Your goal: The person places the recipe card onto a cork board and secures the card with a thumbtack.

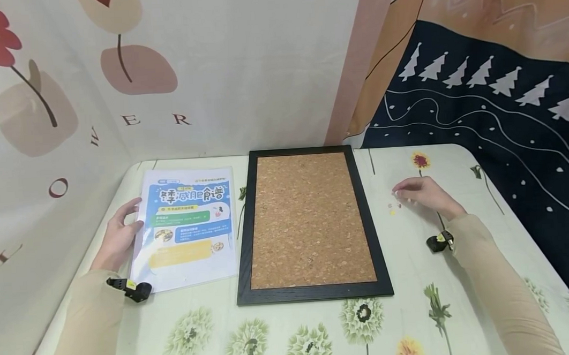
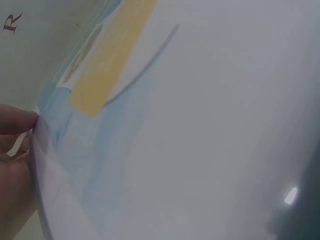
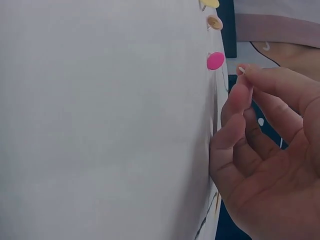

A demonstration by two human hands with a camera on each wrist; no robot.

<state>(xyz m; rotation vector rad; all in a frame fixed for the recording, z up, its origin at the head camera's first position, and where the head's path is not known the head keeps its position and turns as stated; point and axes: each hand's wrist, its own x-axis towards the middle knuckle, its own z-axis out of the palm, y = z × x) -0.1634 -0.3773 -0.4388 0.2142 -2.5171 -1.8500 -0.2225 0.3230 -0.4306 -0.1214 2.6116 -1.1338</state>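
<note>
My left hand pinches the left edge of a printed poster sheet, its thumb on the front face. The sheet has a blue heading and green, blue and yellow text boxes, and its glossy cover bends in the left wrist view. Right of it lies a cork board in a black frame. Beyond the board's right side, my right hand pinches a small pale thumbtack between thumb and forefinger, mostly hidden by the fingertips. Close by on the table are a pink thumbtack, a gold one and a yellow one.
A pale tablecloth with printed flowers covers the table. Behind it hangs a white curtain with lettering, and at the right a dark cloth with white trees. The board's far edge reaches the back of the table.
</note>
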